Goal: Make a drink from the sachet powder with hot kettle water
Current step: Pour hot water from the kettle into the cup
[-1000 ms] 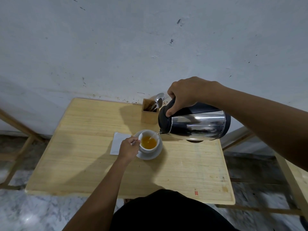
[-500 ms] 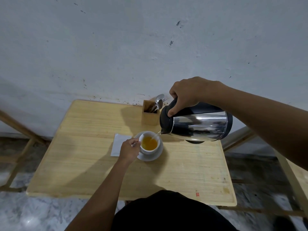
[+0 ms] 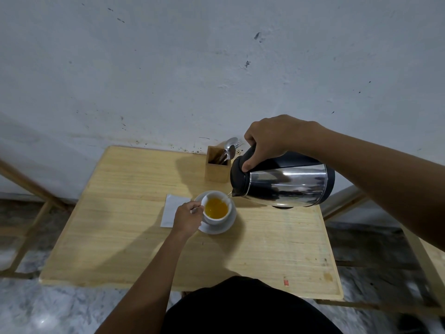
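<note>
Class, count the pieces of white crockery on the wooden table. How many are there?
2. The cup, holding orange drink, stands on the saucer mid-table, with the left hand holding the cup at its side. None looks hidden.

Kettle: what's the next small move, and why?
Probably tip the kettle back upright to end the pour. The right hand holds it tilted with the spout at the rim of the cup, which the left hand holds on its saucer, and the orange drink already looks fairly high.
</note>
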The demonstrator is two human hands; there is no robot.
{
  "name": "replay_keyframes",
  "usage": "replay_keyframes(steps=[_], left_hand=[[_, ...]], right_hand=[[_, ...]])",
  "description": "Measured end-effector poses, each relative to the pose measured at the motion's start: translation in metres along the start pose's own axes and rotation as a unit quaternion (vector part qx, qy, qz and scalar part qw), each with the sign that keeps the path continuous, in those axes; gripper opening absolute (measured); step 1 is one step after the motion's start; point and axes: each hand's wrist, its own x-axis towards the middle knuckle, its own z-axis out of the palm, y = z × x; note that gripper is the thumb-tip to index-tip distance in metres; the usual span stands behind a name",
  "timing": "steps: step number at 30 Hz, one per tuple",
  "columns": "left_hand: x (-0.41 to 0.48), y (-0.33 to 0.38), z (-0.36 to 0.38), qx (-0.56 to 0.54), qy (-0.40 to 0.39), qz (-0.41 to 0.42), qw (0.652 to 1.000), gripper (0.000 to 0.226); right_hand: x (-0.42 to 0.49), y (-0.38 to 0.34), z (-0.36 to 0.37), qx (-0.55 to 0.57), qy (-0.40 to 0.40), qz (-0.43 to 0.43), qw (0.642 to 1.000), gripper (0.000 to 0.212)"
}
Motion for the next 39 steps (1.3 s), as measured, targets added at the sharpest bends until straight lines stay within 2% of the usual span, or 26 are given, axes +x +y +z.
replay_keyframes(steps=[11, 20, 24, 27, 30, 34, 39], left_hand=[[-0.001, 0.000, 0.000, 0.003, -0.002, 0.000, 1.000, 0.024], [-0.002, 0.002, 0.001, -0.007, 0.004, -0.005, 1.000, 0.022], [-0.002, 0.003, 0.005, -0.018, 0.021, -0.015, 1.000, 0.011], [-0.001, 0.004, 0.008, -0.023, 0.040, -0.020, 0.999, 0.012], [0.000, 0.004, 0.010, -0.019, 0.061, -0.020, 0.998, 0.023], [0.001, 0.004, 0.018, -0.014, 0.087, -0.035, 0.996, 0.024], [-0.002, 0.012, 0.030, 0.007, 0.144, -0.038, 0.989, 0.035]], right_hand=[[-0.001, 0.006, 0.005, 0.016, 0.002, 0.014, 1.000, 0.058], [-0.011, 0.025, 0.016, 0.101, 0.026, 0.038, 0.994, 0.059], [-0.017, 0.043, 0.026, 0.175, 0.031, 0.064, 0.982, 0.060], [-0.026, 0.061, 0.038, 0.258, 0.061, 0.074, 0.961, 0.058], [-0.036, 0.079, 0.053, 0.347, 0.112, 0.093, 0.926, 0.061], [-0.051, 0.104, 0.079, 0.502, 0.190, 0.110, 0.836, 0.062], [-0.062, 0.137, 0.112, 0.573, 0.274, 0.120, 0.763, 0.062]])
